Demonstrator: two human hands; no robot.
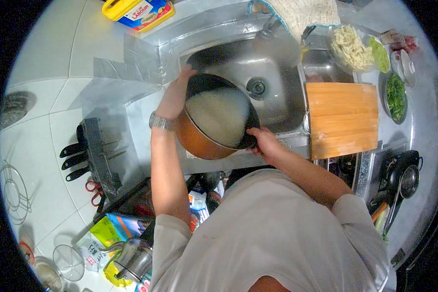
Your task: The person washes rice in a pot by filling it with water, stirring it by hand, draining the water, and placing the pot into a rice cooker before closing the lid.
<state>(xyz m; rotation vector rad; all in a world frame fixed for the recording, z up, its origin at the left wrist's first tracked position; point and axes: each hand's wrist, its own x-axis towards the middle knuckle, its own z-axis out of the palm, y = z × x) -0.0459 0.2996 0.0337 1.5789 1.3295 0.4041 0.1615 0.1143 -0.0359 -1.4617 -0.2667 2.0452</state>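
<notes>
A large pot, brown outside and dark inside, is tilted towards the sink over its near-left edge. Whitish grains, likely rice, in cloudy liquid fill its lower part. On the pot's left side is my left hand, below it a metal wristwatch; its fingertips are partly hidden and slightly blurred. My right hand grips the rim at the near right, thumb over the edge. Beyond the pot lies the steel sink with its drain.
Right of the sink lies a wooden cutting board. Behind it are a bowl of pale torn vegetables and a dish of chopped greens. A cloth hangs by the faucet. Knives hang in a rack at left.
</notes>
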